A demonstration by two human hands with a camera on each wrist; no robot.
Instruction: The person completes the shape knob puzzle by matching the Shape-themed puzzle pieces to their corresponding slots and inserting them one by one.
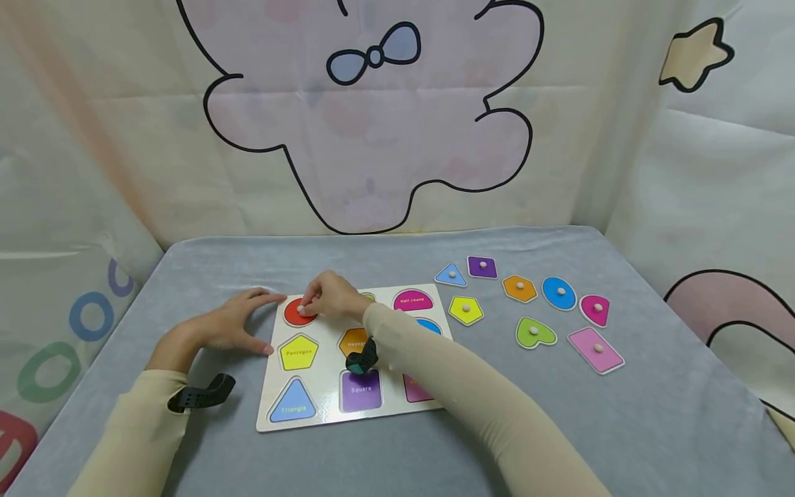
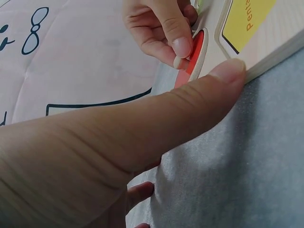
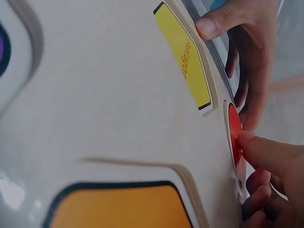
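A white wooden puzzle board (image 1: 267, 407) with printed shape slots lies on the grey cloth. At its far left corner my right hand (image 1: 332, 295) pinches the small knob of a red rounded piece (image 1: 295, 314). The piece is at the corner slot; whether it sits fully flush I cannot tell. My left hand (image 1: 230, 323) steadies the board's left side with fingers spread, its thumb (image 2: 223, 76) touching the edge near the yellow pentagon slot (image 3: 185, 57). The right forearm covers part of the board's right half.
Right of the board lie several loose knobbed pieces, among them a blue triangle (image 1: 450, 275), a purple square (image 1: 482, 267), a yellow pentagon (image 1: 466, 311), a green heart (image 1: 535, 333) and a pink rectangle (image 1: 595, 351). A printed curtain (image 1: 397, 138) hangs behind the table.
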